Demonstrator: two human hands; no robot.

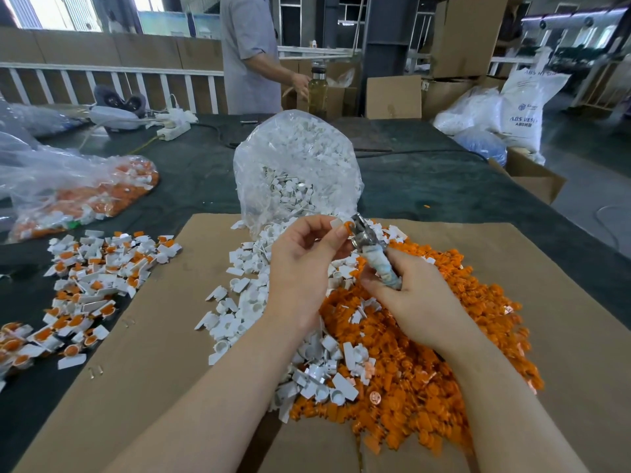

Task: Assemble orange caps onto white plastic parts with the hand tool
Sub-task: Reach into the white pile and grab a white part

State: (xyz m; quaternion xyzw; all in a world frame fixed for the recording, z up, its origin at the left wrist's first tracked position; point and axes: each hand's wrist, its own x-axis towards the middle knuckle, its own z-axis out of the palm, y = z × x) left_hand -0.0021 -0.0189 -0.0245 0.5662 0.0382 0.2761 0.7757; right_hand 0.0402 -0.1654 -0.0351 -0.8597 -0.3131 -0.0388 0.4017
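My left hand (pixel 304 264) pinches a white plastic part (pixel 336 222) with an orange cap (pixel 348 227) at its end, raised above the piles. My right hand (pixel 406 295) grips the taped handle of the metal hand tool (pixel 370 244), whose jaws meet the orange cap. Below lie a heap of loose white parts (pixel 249 302) and a bigger heap of orange caps (pixel 426 370), both on a cardboard sheet (pixel 164 353). An open clear bag of white parts (pixel 297 165) stands behind my hands.
Finished white-and-orange pieces (pixel 92 285) spread at the left. A clear bag of assembled pieces (pixel 78 196) lies further left on the dark table (pixel 426 179). A person (pixel 249 52) stands at the far edge by a bottle (pixel 317 87). Cardboard boxes and white sacks stand at the right.
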